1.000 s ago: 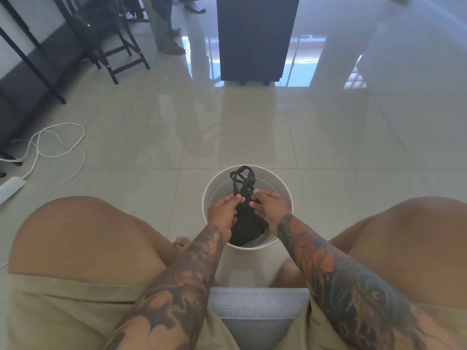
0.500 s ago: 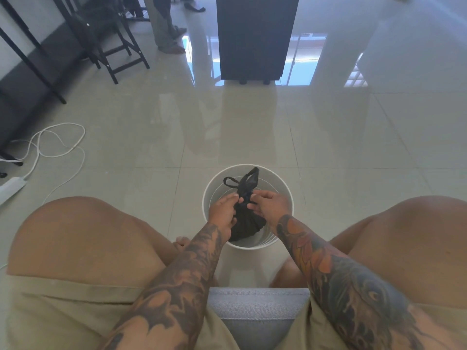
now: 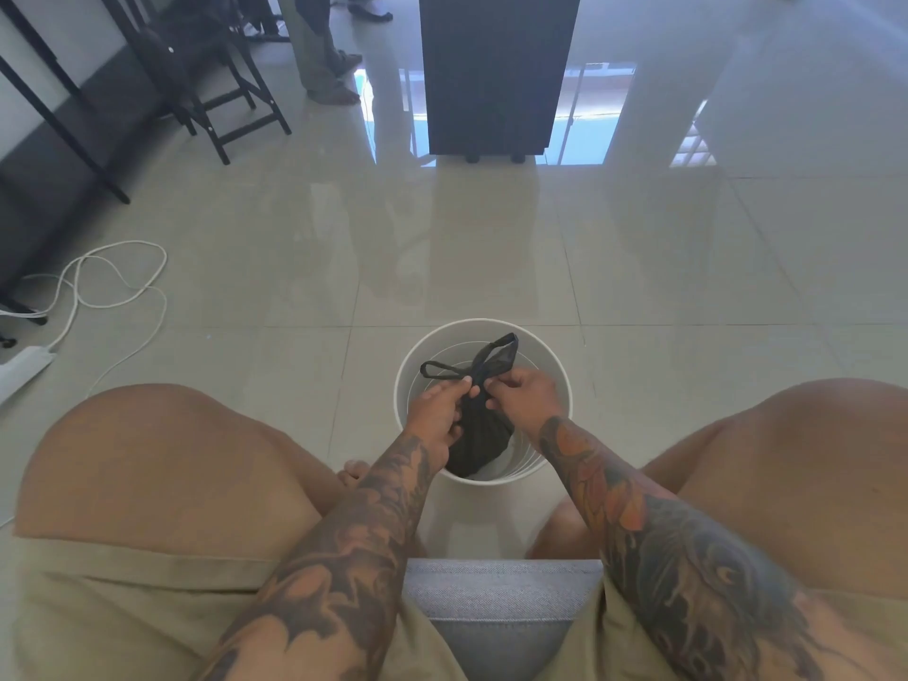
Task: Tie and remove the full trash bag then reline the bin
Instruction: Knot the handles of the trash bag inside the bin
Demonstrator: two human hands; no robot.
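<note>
**Two hands knotting a small black bag over the bin**

Two hands at work: left hand [image 3: 437,410] pinching the bag [image 3: 479,435] neck, right hand [image 3: 528,393] pinching it opposite. Hanging inside the white bin [image 3: 560,385], loops sticking up. Probably light, soft, slippery; best taken at the neck. Cable [image 3: 118,272] and chair [image 3: 231,90] well apart at left, cabinet [image 3: 496,71] ahead; knees close on both sides.

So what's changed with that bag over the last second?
The two handle loops of the black plastic trash bag, bunched upright a second ago, now spread apart, one left, one up-right. Both hands, left and right, keep pinching the bag's neck. The white round bin hasn't moved.
</note>
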